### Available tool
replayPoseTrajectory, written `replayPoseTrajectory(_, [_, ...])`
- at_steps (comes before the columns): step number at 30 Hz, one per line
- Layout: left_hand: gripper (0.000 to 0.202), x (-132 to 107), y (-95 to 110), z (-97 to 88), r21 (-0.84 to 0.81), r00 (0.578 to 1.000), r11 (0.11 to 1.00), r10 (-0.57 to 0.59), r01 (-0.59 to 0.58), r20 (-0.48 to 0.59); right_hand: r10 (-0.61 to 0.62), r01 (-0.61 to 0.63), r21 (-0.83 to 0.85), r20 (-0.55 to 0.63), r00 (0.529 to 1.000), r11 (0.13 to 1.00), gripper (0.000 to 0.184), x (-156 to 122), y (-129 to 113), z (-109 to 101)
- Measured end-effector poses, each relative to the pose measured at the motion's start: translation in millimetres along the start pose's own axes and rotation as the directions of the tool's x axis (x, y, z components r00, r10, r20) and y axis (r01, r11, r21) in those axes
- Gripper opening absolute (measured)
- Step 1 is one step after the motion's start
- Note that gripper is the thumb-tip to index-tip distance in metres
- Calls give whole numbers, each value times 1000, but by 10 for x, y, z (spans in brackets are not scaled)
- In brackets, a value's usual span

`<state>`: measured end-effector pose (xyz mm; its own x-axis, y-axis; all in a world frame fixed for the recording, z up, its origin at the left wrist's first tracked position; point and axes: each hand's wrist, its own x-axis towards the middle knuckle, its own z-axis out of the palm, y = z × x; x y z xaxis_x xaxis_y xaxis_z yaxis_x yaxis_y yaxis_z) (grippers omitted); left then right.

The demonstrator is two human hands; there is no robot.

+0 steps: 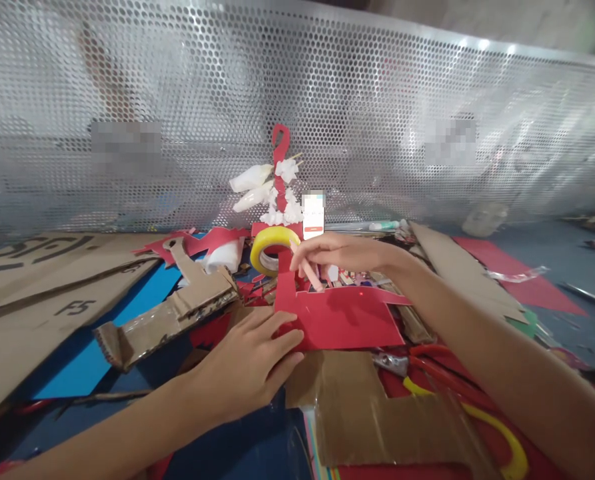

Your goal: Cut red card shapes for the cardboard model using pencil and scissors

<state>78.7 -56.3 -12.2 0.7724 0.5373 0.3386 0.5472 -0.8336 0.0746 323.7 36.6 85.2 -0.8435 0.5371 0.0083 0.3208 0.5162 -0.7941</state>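
A cut red paper shape (347, 320) lies flat among craft scraps. My left hand (250, 363) rests on its near left corner with the fingers stretched flat, pressing it down. My right hand (334, 253) reaches over the shape's far edge, its fingers curled around the rim of a yellow tape roll (272, 248) that stands on edge. Behind the roll rises a red paper model (280, 170) with white tissue tufts.
A perforated metal screen (427, 113) closes off the back. Cardboard pieces lie at left (42, 280), centre (172, 313) and front (357, 407). A blue sheet (102, 347) lies under them. Red-and-yellow scissors (457, 393) rest at right, beside a red sheet (517, 273).
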Motion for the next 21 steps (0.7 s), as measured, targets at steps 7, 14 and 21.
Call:
replayPoseTrajectory(7, [31,-7,69,-68,4,1000,1000,21,-21,23,-16,38,61,-317,948,997,17,74,78,42])
replayPoseTrajectory(14, [30,-41,76,-18,24,997,999,24,-26,71,63,-87,-42,-402,913,995,31,12,207,429])
replayPoseTrajectory(21, [29,-49,78,5,38,994,999,19,-23,103,60,-115,-95,-458,887,989,25,-67,255,696])
